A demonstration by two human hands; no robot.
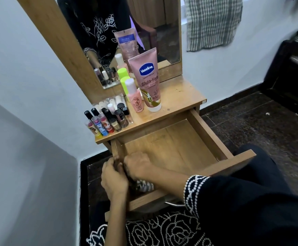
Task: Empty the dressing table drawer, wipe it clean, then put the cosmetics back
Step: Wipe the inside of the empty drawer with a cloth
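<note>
Here we are wiping the emptied drawer (pixel 171 148): right hand (pixel 137 165) pressing a striped cloth (pixel 143 185) into its near-left corner, left hand (pixel 113 178) clamped on the side wall. Cosmetics (pixel 109 116) are waiting on the desk (pixel 180 93), still to go back.

soft even light | edges blurred, bowed | centre sharp

L hand (pixel 113 178) low centre-left, fingers curled, forearm bare. R hand (pixel 137 165) just beside it, knuckles up, fingers bent; arm crosses from lower right, sleeved.
</note>
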